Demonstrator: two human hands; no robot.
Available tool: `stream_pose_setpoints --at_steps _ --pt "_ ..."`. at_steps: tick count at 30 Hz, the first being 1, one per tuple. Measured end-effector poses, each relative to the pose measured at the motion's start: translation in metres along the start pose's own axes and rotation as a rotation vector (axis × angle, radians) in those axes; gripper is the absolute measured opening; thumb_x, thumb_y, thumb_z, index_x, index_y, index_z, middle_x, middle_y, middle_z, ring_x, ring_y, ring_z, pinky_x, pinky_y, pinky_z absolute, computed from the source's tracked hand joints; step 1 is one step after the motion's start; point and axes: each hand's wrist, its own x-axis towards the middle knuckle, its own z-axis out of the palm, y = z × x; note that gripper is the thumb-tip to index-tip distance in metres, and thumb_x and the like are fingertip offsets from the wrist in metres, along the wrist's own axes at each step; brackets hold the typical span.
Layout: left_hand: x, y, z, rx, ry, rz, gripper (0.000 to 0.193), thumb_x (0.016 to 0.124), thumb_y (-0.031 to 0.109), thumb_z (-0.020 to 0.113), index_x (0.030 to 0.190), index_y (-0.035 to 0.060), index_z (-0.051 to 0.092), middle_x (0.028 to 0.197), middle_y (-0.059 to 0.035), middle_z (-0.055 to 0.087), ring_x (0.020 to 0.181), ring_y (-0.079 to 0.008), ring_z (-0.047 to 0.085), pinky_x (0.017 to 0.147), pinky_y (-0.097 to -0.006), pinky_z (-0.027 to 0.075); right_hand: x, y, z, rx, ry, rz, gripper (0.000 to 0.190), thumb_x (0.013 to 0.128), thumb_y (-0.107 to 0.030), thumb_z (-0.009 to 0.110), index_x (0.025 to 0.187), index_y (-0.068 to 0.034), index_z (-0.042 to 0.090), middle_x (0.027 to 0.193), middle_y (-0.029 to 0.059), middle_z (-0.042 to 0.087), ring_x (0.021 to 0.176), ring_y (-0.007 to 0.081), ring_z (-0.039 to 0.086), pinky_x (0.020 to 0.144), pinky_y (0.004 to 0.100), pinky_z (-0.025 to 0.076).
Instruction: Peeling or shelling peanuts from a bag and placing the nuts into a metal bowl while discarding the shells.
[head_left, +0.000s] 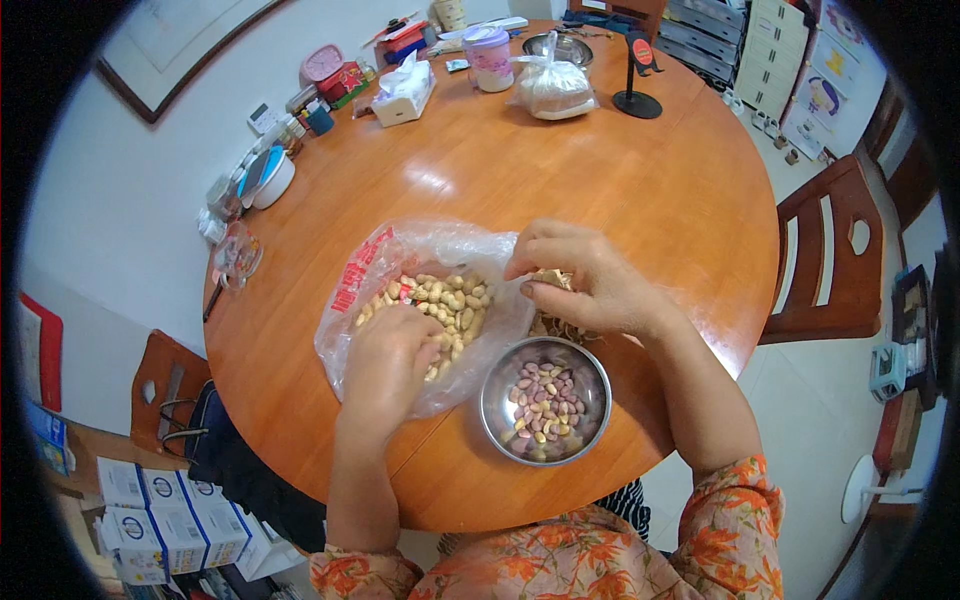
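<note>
A clear plastic bag (499, 337) with red print lies wide on the round wooden table, full of unshelled peanuts (450, 300). My left hand (394, 352) reaches into it, its fingertips down at the peanuts; whether they grip one is hidden. Over the bag's right edge, my right hand (577, 277) hovers with thumb and forefinger apart and nothing visible between them. Beneath and beside it is a heap of empty peanut shells (555, 327), partly covered by the hand. A stainless steel bowl (491, 431) holding shelled pink and pale peanut kernels (546, 401) stands in front of the shells.
Along the far side of the wooden table (480, 172) stand a tissue box (405, 97), a lidded purple cup (489, 64), a tied plastic bag (556, 90) and a black phone stand (637, 103). A glass dish (238, 259) is at the left edge. A wooden chair (832, 262) stands right.
</note>
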Motion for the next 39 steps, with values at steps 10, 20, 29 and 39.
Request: stream_pose_setpoints --at_steps 10,20,29,39 --pt "0.003 0.035 0.015 -1.292 0.160 -0.318 0.021 0.089 0.002 0.073 0.108 -0.0038 0.066 0.101 -0.0061 0.070 0.089 -0.0101 0.066 0.078 -0.0227 0.053 0.001 -0.011 0.020 0.243 -0.041 0.014 0.020 0.084 -0.009 0.075 0.103 -0.003 0.069 0.095 0.0070 0.065 0.087 0.0183 0.063 0.078 0.0319 0.050" --pt "0.002 0.039 0.020 -1.430 0.171 -0.336 0.022 0.093 0.005 0.069 0.112 -0.0041 0.066 0.098 -0.0095 0.071 0.082 -0.0140 0.069 0.075 -0.0266 0.058 0.002 -0.012 0.026 0.350 0.016 -0.056 0.015 0.083 -0.006 0.074 0.097 -0.002 0.069 0.090 0.0058 0.066 0.084 0.0145 0.062 0.075 0.0293 0.050" --pt "0.001 0.045 0.016 -0.920 0.209 -0.170 0.020 0.095 0.010 0.068 0.107 -0.0064 0.069 0.095 -0.0069 0.070 0.082 -0.0136 0.067 0.075 -0.0248 0.054 0.001 -0.017 0.028 0.292 0.071 -0.073 0.013 0.085 -0.009 0.074 0.096 -0.002 0.071 0.088 0.0078 0.069 0.081 0.0174 0.065 0.073 0.0305 0.051" --pt "0.009 0.055 0.019 -0.691 0.382 -0.086 0.019 0.094 0.011 0.069 0.104 -0.0054 0.071 0.087 -0.0082 0.069 0.076 -0.0129 0.065 0.068 -0.0258 0.051 0.001 -0.026 0.025 0.106 0.111 -0.155 0.011 0.081 -0.006 0.073 0.088 -0.001 0.065 0.079 0.0119 0.064 0.074 0.0281 0.065 0.067 0.0358 0.050"
